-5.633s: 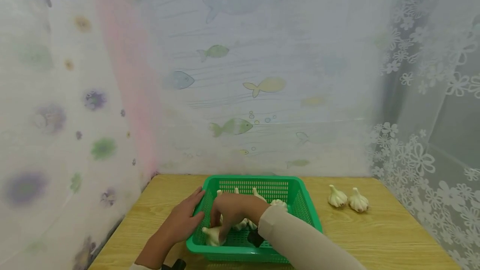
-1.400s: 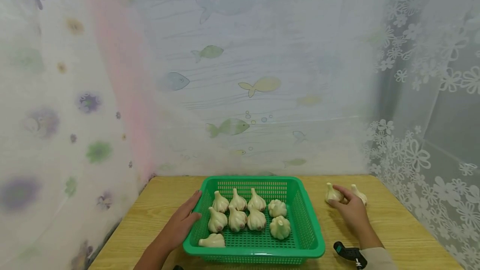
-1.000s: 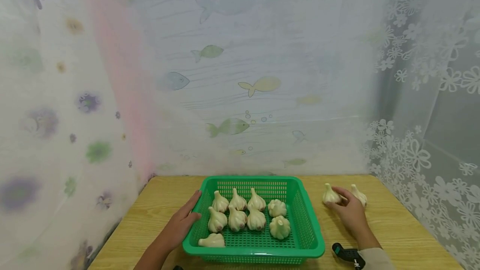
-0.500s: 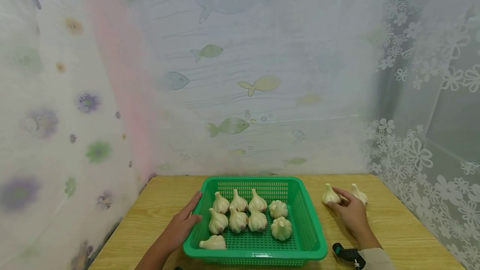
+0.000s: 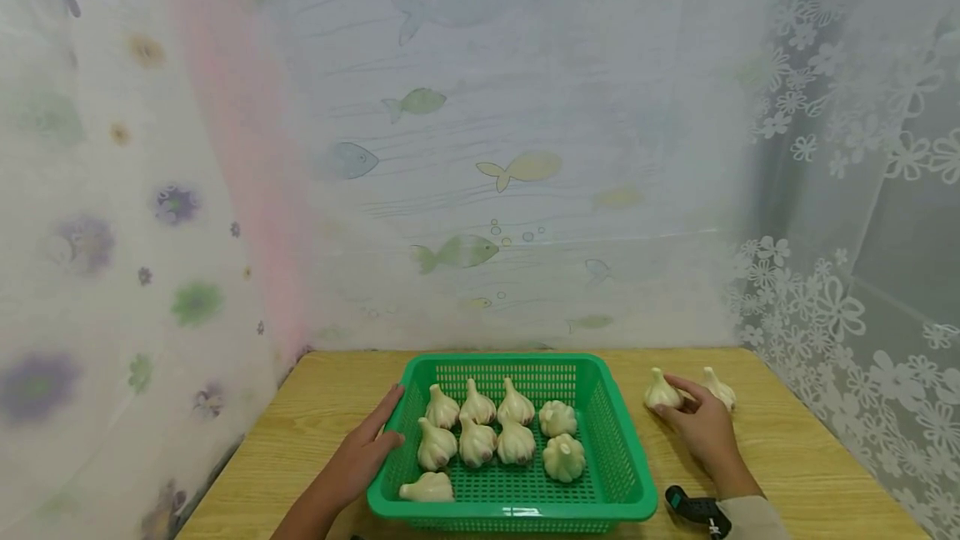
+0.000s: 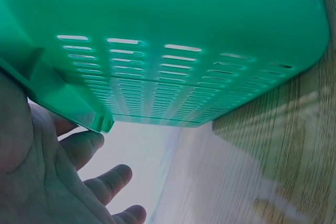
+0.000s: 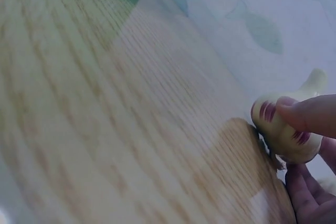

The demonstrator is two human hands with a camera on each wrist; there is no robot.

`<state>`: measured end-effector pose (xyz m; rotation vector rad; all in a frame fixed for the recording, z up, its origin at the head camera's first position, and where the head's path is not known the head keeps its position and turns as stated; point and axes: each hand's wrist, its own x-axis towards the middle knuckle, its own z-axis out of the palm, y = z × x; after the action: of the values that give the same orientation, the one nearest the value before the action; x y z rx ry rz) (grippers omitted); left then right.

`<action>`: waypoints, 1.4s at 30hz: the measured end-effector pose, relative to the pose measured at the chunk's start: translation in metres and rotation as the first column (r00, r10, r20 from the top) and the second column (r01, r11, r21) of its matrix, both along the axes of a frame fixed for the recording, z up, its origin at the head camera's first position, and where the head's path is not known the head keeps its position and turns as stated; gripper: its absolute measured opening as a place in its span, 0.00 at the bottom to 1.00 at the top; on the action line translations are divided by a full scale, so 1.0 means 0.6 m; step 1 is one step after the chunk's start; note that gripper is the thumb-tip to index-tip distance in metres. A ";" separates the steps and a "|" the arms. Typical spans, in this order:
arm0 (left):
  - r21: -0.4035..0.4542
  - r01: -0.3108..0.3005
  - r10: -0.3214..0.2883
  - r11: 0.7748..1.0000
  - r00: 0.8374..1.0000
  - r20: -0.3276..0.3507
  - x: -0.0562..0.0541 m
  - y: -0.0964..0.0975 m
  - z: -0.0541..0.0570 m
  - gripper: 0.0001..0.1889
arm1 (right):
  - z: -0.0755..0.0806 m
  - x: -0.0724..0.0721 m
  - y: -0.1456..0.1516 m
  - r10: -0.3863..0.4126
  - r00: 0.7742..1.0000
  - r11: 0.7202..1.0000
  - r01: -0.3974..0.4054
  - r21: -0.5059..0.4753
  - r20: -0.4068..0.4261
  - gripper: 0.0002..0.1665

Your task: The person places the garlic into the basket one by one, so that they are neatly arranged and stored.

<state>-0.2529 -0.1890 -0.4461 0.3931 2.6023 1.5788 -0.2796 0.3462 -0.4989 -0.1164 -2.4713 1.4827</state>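
A green basket (image 5: 480, 510) holds several garlic bulbs, most standing in rows with stems up, and one garlic bulb (image 5: 427, 487) lying at its front left corner. My left hand (image 5: 358, 450) rests against the basket's left rim; in the left wrist view its fingers (image 6: 107, 183) reach out loosely beside the green wall. To the right of the basket, my right hand (image 5: 701, 423) pinches a garlic bulb (image 5: 662, 391) on its right side. Purple streaks mark that bulb in the right wrist view, where the thumb (image 7: 307, 115) presses on it.
Another garlic bulb (image 5: 718, 391) stands just behind the right hand. The wooden table (image 5: 787, 473) ends at a pale fish-print curtain (image 5: 540, 273). A black wrist device (image 5: 697, 510) hangs by the right sleeve.
The right hand has left the basket, where it was over the front left bulb, and now holds a bulb on the right. That bulb has shifted slightly left. The left hand stays put.
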 end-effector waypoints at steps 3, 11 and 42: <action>-0.005 0.000 0.000 1.000 1.000 0.001 0.001 0.000 0.001 0.36 | -0.001 -0.001 0.000 -0.006 1.000 1.000 0.006 0.008 0.020 0.38; 0.004 0.006 -0.006 1.000 1.000 0.002 0.003 0.000 0.005 0.36 | 0.002 -0.001 -0.003 0.009 0.999 1.000 -0.009 0.008 0.040 0.42; -0.028 -0.016 0.016 0.999 1.000 0.006 0.002 -0.001 0.004 0.36 | 0.097 0.010 -0.036 0.073 0.997 0.995 -0.071 0.073 -0.025 0.48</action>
<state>-0.2519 -0.1896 -0.4436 0.3656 2.6260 1.5440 -0.2734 0.3248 -0.4409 0.0069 -2.5277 1.4111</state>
